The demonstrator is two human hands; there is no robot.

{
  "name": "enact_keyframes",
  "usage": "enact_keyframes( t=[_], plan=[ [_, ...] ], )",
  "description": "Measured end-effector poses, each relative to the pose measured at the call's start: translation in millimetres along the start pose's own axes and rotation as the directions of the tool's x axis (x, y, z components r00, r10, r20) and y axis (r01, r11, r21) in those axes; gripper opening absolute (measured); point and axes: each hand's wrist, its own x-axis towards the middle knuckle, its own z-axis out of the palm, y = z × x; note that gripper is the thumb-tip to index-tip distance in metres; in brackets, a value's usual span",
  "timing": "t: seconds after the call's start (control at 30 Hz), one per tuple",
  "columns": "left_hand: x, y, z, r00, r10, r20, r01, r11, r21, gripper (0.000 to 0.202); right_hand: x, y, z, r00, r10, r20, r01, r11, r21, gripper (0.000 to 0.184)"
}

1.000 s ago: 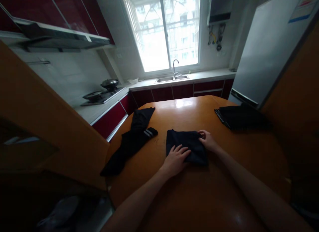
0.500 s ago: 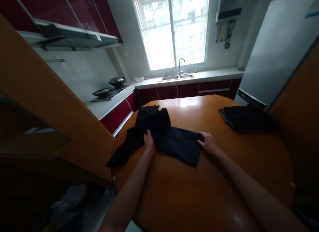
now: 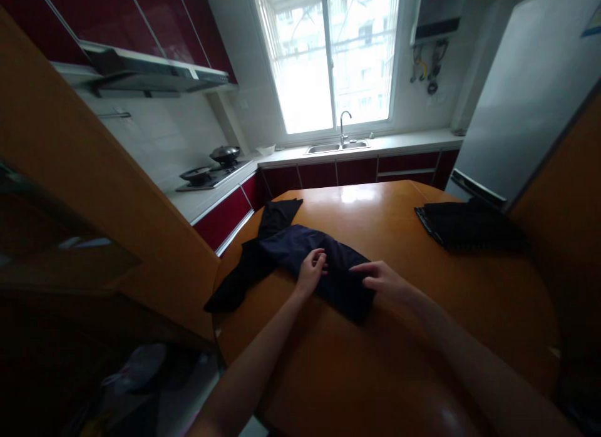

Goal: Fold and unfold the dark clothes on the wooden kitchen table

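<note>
A dark garment point(image 3: 288, 243), navy on its upper face and black elsewhere, lies partly folded on the round wooden table point(image 3: 328, 368). One long black part point(image 3: 239, 280) stretches toward the table's left edge, and another black part point(image 3: 279, 215) points to the back. My left hand point(image 3: 312, 271) is over the middle of the navy part, its fingers loosely curled with a gap to the thumb and no cloth visibly pinched. At the right end of the garment is my right hand point(image 3: 380, 279), fingers apart and reaching over the edge; whether the fingertips press the cloth is unclear.
A folded black stack of cloth point(image 3: 469, 224) sits at the table's right side. Behind the table run a counter with a sink point(image 3: 338, 146) and a stove with pans point(image 3: 225, 154). A fridge point(image 3: 502, 111) stands right, a wooden frame point(image 3: 117, 174) left.
The raised dark fold at the garment's middle has come down toward the right, showing more navy cloth. My left hand has moved right and let go; my right hand has shifted slightly left and nearer.
</note>
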Motion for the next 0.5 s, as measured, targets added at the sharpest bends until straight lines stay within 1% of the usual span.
enact_keyframes(
  t=[0.03, 0.07, 0.13, 0.17, 0.2, 0.23, 0.27, 0.3, 0.33, 0.37, 0.4, 0.43, 0.47, 0.5],
  plan=[
    [-1, -1, 1.7, 0.999, -0.053, 0.004, 0.053, 0.998, -0.026, 0.052, -5, -5, 14, 0.993, -0.056, 0.104, 0.064, 0.995, -0.071, 0.055],
    [-1, -2, 2.0, 0.996, -0.09, -0.01, 0.09, 0.995, -0.031, 0.058, -10, -8, 30, 0.97, -0.112, 0.217, 0.142, 0.981, -0.129, 0.054],
    [-1, -3, 0.3, 0.99, -0.125, -0.067, 0.125, 0.992, 0.004, 0.069, -19, -11, 60, 0.892, -0.188, 0.411, 0.291, 0.935, -0.205, 0.049],
    [-1, -4, -1.1, 0.989, -0.122, -0.088, 0.125, 0.992, 0.029, 0.074, -23, -12, 73, 0.851, -0.204, 0.484, 0.345, 0.912, -0.223, 0.046],
    [-1, -4, -2.4, 0.99, -0.108, -0.095, 0.113, 0.992, 0.049, 0.079, -26, -12, 83, 0.817, -0.201, 0.54, 0.368, 0.903, -0.222, 0.045],
    [-1, -3, -3.5, 0.992, -0.088, -0.086, 0.093, 0.994, 0.057, 0.081, -29, -12, 88, 0.788, -0.181, 0.588, 0.355, 0.915, -0.194, 0.044],
    [-2, -3, -4.3, 0.996, -0.074, -0.053, 0.077, 0.996, 0.041, 0.08, -30, -12, 90, 0.764, -0.152, 0.627, 0.302, 0.943, -0.139, 0.044],
    [-3, -2, -4.7, 0.997, -0.077, -0.004, 0.077, 0.997, -0.007, 0.077, -29, -13, 87, 0.75, -0.124, 0.649, 0.219, 0.973, -0.067, 0.044],
    [-4, 0, -4.8, 0.994, -0.092, 0.06, 0.097, 0.992, -0.083, 0.074, -27, -13, 80, 0.752, -0.102, 0.651, 0.127, 0.992, 0.009, 0.042],
    [-5, 1, -4.6, 0.984, -0.114, 0.139, 0.137, 0.975, -0.172, 0.071, -23, -12, 71, 0.78, -0.084, 0.621, 0.05, 0.996, 0.072, 0.039],
    [-6, 3, -3.9, 0.965, -0.137, 0.224, 0.194, 0.947, -0.258, 0.068, -17, -11, 59, 0.837, -0.067, 0.543, 0.008, 0.994, 0.11, 0.035],
    [-8, 5, -2.8, 0.94, -0.151, 0.305, 0.254, 0.909, -0.332, 0.066, -11, -9, 45, 0.909, -0.053, 0.414, 0.005, 0.993, 0.116, 0.032],
    [-10, 6, -1.2, 0.917, -0.158, 0.366, 0.306, 0.868, -0.392, 0.064, -5, -6, 32, 0.969, -0.044, 0.244, 0.024, 0.996, 0.084, 0.029],
    [-12, 8, 0.7, 0.903, -0.16, 0.399, 0.342, 0.831, -0.439, 0.06, 1, -1, 19, 0.998, -0.043, 0.055, 0.042, 0.999, 0.018, 0.027]
  ],
)
